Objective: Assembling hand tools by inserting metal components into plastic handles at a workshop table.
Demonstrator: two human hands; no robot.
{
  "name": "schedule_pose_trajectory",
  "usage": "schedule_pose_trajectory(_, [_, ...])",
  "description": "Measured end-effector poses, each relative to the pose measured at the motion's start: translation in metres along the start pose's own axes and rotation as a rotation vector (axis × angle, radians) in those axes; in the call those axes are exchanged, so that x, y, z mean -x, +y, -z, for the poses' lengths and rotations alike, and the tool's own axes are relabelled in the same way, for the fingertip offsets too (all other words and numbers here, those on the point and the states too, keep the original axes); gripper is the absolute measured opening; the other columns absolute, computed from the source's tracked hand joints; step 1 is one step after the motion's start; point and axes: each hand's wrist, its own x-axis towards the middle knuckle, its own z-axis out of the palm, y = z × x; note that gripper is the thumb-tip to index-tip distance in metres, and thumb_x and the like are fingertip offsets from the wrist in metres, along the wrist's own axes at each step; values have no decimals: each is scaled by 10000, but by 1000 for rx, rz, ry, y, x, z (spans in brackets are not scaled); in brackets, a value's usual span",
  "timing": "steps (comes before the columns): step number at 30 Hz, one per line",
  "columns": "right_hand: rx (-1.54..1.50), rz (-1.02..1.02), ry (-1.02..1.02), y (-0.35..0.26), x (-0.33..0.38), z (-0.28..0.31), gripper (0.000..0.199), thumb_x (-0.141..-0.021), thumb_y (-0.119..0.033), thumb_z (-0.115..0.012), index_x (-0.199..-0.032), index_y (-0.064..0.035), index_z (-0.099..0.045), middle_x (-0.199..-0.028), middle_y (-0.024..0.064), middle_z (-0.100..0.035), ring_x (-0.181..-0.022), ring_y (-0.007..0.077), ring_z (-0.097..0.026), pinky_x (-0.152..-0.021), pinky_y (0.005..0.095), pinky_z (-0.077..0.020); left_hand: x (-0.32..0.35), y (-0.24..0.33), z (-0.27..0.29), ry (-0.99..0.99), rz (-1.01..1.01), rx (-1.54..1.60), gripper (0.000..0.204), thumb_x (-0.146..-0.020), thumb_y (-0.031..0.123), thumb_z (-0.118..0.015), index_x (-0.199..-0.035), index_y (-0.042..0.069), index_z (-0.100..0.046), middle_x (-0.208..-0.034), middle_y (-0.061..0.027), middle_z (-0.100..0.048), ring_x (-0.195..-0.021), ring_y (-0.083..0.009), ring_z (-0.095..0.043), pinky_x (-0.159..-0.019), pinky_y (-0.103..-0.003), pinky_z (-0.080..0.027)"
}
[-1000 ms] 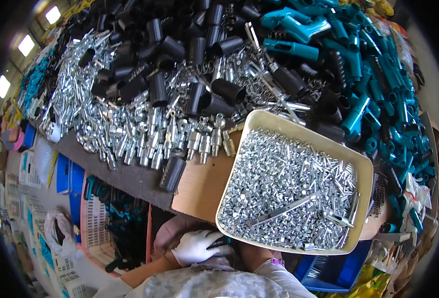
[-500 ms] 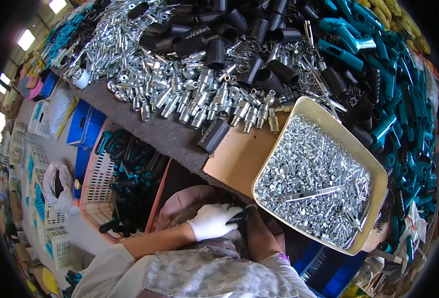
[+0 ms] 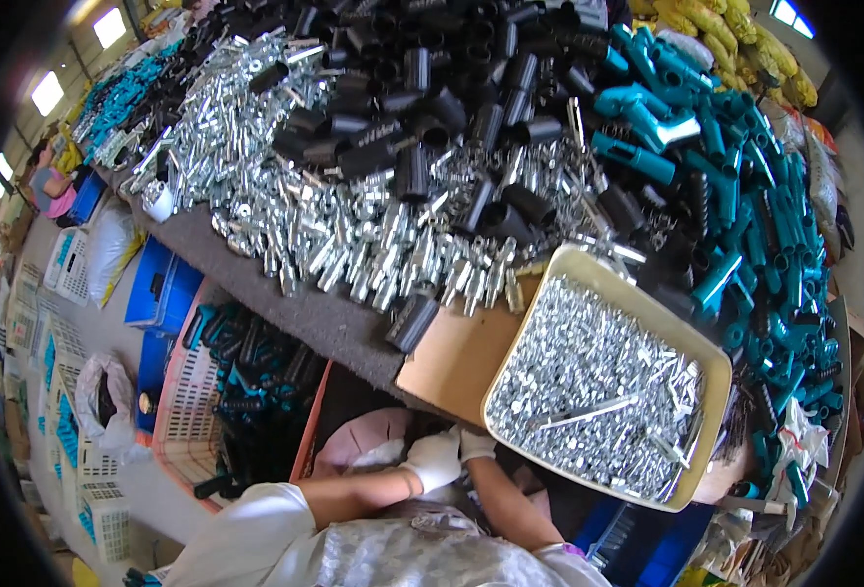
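Note:
My left hand (image 3: 435, 461), in a white glove, is low in front of my body by the table's near edge. My right hand (image 3: 476, 445), gloved in white too, is close beside it, partly under the cardboard sheet (image 3: 461, 357). The fingers of both hands are hidden or blurred, and whatever lies between them does not show. Just right of my hands stands a cream tray (image 3: 717, 391) full of small shiny metal pins (image 3: 598, 382), with a longer metal strip lying on top. A loose black sleeve (image 3: 412, 324) rests at the cardboard's left corner.
Silver metal fittings (image 3: 354, 245) heap across the table, with black sleeves (image 3: 417, 171) behind. Teal tool housings (image 3: 735, 196) pile up at right. A pink crate (image 3: 185, 411) of black-and-teal parts stands left; blue bins (image 3: 166, 256) are beyond it. A person (image 3: 50, 184) sits far left.
My left hand has shifted lower, and the black grip-like part at its fingers is out of sight. My right glove has come into view beside it. The whole view has tilted slightly upward.

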Motion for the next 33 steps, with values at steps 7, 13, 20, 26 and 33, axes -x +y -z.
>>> schedule_pose_trajectory(7, [64, 209, 0, -3, 12, 22, 487, -911, -365, -564, -1288, -60, -607, -1333, 224, -594, -1265, 401, -520, -1074, 476, -397, 0, 1, 18, -111, -32, -94, 342, -834, 284, -580, -997, 13, -711, -1008, -220, -703, -920, -380, -685, -818, -472, -536])
schedule_pose_trajectory(13, [158, -138, -332, -92, -16, 87, 459, -916, -310, -596, -1265, -13, -618, -1326, 233, -601, -1261, 399, -527, -1079, 450, -399, -2, -21, -14, -19, 42, 50, 344, -834, 220, -585, -1109, 32, -668, -1070, -223, -697, -956, -387, -689, -815, -482, -543])
schedule_pose_trajectory(20, [-818, -129, -326, -31, 5, 121, 501, -968, -407, -580, -1353, -87, -566, -1365, 137, -581, -1209, 273, -548, -992, 440, -405, 75, -33, 151, -45, -220, 150, 483, -791, 256, -655, -1224, 53, -586, -925, -226, -683, -817, -427, -661, -746, -505, -531])
schedule_pose_trajectory(26, [-1373, -623, -147, -17, 66, 157, 405, -1001, -296, -553, -1342, -76, -554, -1145, 93, -632, -989, 249, -581, -931, 423, -451, 252, -134, 279, 620, 196, 539, 645, -787, 232, -818, -1301, -51, -551, -1031, -103, -672, -788, -168, -672, -698, -308, -567])
schedule_pose_trajectory(33, [-1140, -533, -434, -31, 63, 135, 437, -989, -295, -577, -1329, -21, -554, -1198, 133, -616, -1033, 257, -593, -912, 416, -493, 314, -209, 267, 882, 494, -177, 493, -753, 206, -745, -1221, 91, -644, -982, -190, -706, -919, -344, -687, -838, -393, -534])
